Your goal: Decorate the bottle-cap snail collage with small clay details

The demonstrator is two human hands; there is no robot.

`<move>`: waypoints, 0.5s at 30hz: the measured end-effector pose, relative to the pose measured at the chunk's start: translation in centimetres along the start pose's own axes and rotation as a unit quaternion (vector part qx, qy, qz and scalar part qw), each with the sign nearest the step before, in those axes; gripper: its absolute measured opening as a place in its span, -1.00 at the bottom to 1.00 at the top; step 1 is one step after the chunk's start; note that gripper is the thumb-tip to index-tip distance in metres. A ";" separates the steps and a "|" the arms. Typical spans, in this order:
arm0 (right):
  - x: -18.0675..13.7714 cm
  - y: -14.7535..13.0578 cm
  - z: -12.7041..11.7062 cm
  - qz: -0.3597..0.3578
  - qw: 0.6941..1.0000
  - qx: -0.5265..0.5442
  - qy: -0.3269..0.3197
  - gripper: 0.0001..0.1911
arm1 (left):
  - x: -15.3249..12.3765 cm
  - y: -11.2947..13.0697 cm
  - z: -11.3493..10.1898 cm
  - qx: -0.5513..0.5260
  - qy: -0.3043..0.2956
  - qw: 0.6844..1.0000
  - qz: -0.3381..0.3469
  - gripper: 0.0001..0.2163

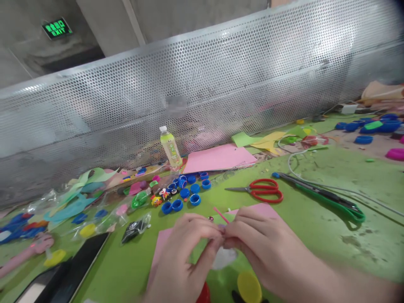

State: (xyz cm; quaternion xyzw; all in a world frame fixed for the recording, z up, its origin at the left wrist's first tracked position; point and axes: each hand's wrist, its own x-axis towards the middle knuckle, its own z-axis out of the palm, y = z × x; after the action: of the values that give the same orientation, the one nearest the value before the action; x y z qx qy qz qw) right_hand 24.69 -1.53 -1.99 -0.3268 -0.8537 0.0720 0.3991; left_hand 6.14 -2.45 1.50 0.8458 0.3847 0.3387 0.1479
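Observation:
My left hand point(186, 248) and my right hand point(265, 240) meet in front of me, with thumbs and fingertips pinched together. Between the fingertips shows a small purplish bit point(222, 228), mostly covered, and I cannot make out what it is. A thin pink strip point(221, 215) sticks up just behind the fingers. Below them lies a whitish, see-through piece point(224, 258). Close by my right hand is a yellow disc point(249, 287); a red round thing point(204, 293) is partly hidden by my left hand. Pink paper point(159, 246) shows beside my left hand.
Red-handled scissors point(267, 190) and a green-and-black cutter point(328, 195) lie to the right. Several blue caps point(195, 199) sit ahead, before a drink bottle point(171, 147) and pink sheets point(219, 158). A black phone-like slab point(85, 263) lies left. Perforated metal point(202, 84) stands behind.

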 end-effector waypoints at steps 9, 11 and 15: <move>1.2 1.9 -2.7 0.064 0.993 -0.017 0.097 -0.80 | 2.6 -5.0 -8.9 0.217 0.187 0.937 -0.201 -0.77; 1.2 2.4 -2.8 0.089 0.991 -0.035 0.090 -0.81 | 2.5 -7.1 -11.5 0.256 0.177 0.918 -0.246 -0.75; 1.0 3.1 -1.8 0.079 0.993 -0.077 0.049 -0.77 | 1.3 -10.1 -13.8 0.349 0.115 0.883 -0.290 -0.80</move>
State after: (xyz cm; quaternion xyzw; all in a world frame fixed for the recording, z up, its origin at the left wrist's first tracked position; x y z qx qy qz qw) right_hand 27.13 1.20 -1.34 -0.4258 -0.8077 0.0217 0.4072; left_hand -8.25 5.01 6.96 0.6483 0.7206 0.2194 -0.1110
